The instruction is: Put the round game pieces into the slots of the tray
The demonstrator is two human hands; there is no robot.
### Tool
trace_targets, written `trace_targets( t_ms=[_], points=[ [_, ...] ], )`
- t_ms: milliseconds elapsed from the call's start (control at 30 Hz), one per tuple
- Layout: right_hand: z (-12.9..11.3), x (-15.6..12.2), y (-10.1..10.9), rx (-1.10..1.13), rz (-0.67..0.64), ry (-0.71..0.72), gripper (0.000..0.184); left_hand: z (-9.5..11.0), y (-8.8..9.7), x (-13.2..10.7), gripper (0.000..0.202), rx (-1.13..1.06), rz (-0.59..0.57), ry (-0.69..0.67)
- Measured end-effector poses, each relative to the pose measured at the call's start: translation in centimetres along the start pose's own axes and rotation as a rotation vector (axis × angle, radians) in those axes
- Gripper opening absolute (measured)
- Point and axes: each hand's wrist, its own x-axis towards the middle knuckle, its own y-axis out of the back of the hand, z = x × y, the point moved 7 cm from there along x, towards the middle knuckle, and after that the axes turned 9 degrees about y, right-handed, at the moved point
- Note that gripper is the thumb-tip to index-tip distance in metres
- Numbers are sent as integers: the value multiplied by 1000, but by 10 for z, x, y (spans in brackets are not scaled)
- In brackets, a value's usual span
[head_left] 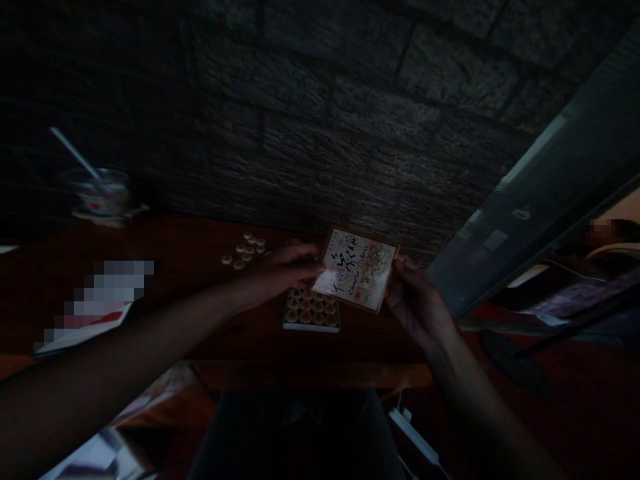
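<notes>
Piece tray (311, 328): the landmark; it lies flat on the counter (250, 343), its near edge facing the wearer. At least 3 rows of 4 round pieces show, the rest being masked by what is held over it. The rows presumably keep the pieces from rolling about.
Chinese chess cover (356, 270): raised above the tray's far right part, tilted so its printed face looks up at the wearer, perhaps so that it can be read or squared up.
Left hand (283, 270): just above the tray's far left corner, fingers pinching the cover's left edge with the thumb on the printed face; a light hold that seems meant to steady.
Right hand (417, 293): right of the tray, fingers grasping the cover's right edge near its upper corner; some are hidden behind. 2 opposed holds likely keep the cover level without bending it.
Loose pieces (247, 256): at least 8, scattered beyond the tray to its left, apart from the ordered rows.
Drink cup (105, 193): well left of the tray and farther back, straw leaning out; probably set there to avoid spills.
</notes>
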Motion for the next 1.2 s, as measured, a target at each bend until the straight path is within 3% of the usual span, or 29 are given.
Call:
trace_targets(
  t_ms=[133, 233, 367, 533, 667, 767, 867, 967, 1067, 1200],
  points=[
    [8, -2, 11, -39, 38, -23, 19, 1, 10, -3, 27, 36, 11, 1],
    [13, -6, 18, -197, 22, -90, 35, 6, 14, -3, 35, 203, 44, -30],
    [21, -15, 13, -267, -63, -172, 55, 8, 15, 1, 35, 353, 95, -66],
    [20, -19, 2, -298, -101, -163, 71, 14, 9, 10, 27, 439, 141, -99],
    [16, -8, 4, -227, 29, -176, 61, 32, 10, 6, 34, 455, 253, -73],
    [21, -1, 4, -146, 112, -210, 53, 35, 10, -2, 57, 500, 262, -65],
    [36, -1, 0, -129, 160, -249, 50, 16, 13, -6, 79, 507, 269, -82],
    [55, -4, -6, -184, 158, -280, 47, -20, 18, -4, 81, 435, 334, -38],
    [70, -2, -15, -283, 28, -233, 43, -50, 19, 2, 77, 381, 413, 13],
    [75, 8, -18, -542, -196, -53, 41, -66, 16, 7, 77, 315, 445, 34]
  ],
)
